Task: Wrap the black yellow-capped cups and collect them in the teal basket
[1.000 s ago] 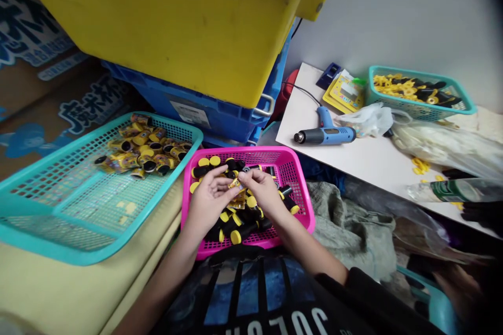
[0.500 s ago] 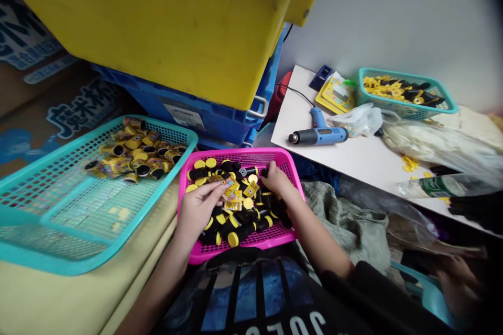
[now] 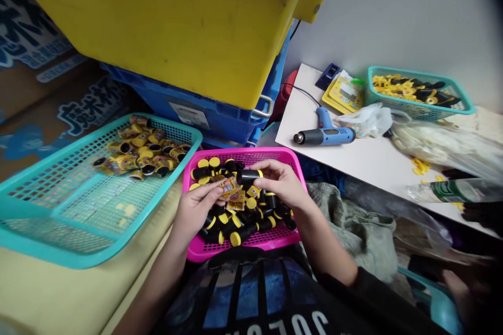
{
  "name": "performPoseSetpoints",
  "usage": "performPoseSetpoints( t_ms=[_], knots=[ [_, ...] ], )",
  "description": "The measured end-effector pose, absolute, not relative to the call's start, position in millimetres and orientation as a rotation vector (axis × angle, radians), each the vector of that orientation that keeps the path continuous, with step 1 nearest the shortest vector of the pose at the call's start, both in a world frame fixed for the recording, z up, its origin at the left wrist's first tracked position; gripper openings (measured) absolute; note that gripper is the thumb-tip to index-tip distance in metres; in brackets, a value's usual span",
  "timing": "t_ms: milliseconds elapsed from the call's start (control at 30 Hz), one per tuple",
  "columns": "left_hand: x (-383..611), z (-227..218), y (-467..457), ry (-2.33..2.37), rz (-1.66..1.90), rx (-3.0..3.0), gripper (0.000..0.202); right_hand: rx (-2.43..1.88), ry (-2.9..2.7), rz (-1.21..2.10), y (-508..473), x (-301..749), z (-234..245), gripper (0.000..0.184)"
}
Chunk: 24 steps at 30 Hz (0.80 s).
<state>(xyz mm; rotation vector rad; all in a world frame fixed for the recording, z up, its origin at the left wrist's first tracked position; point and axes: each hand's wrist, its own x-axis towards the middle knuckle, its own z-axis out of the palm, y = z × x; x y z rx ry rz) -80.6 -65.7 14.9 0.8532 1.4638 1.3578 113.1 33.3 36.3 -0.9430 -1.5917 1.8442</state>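
Observation:
A pink basket [image 3: 295,167] on my lap holds several black tubes with yellow caps [image 3: 236,230] and some small yellow printed labels [image 3: 237,201]. My left hand [image 3: 194,208] pinches one yellow label [image 3: 228,187] over the basket. My right hand [image 3: 281,182] grips a black tube [image 3: 248,176] by its end and holds it level, close to that label. Both hands hover above the pile, nearly touching each other.
A teal basket [image 3: 58,241] at my left holds several yellow-wrapped tubes [image 3: 141,152]. Yellow and blue crates [image 3: 188,31] stack behind. On the white table [image 3: 353,157] at my right lie a blue heat gun [image 3: 324,133], plastic bags, a bottle [image 3: 451,189] and another teal basket [image 3: 420,94].
My right hand reached to the basket's right side, took a black tube and brought it back toward the label. My left hand kept its label and stayed nearly in place.

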Motion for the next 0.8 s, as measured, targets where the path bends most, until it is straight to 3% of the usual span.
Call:
performPoseSetpoints(
  t_ms=[333, 600, 800],
  knots=[
    [-80.2, 15.5, -64.5, 1.476, 1.334, 1.039, 0.029, -0.934, -1.826, 1.772, 36.8, 115.7, 29.6, 0.049],
    [-69.3, 16.6, -63.8, 1.393, 1.257, 0.963, 0.042, -0.809, -1.795, 1.743, 26.1, 103.6, 17.5, 0.063],
    [-63.4, 23.1, -66.2, 1.279, 1.316, 0.803, 0.036, -0.665, -1.513, 1.967, 15.8, 102.0, 6.9, 0.057]
  ],
)
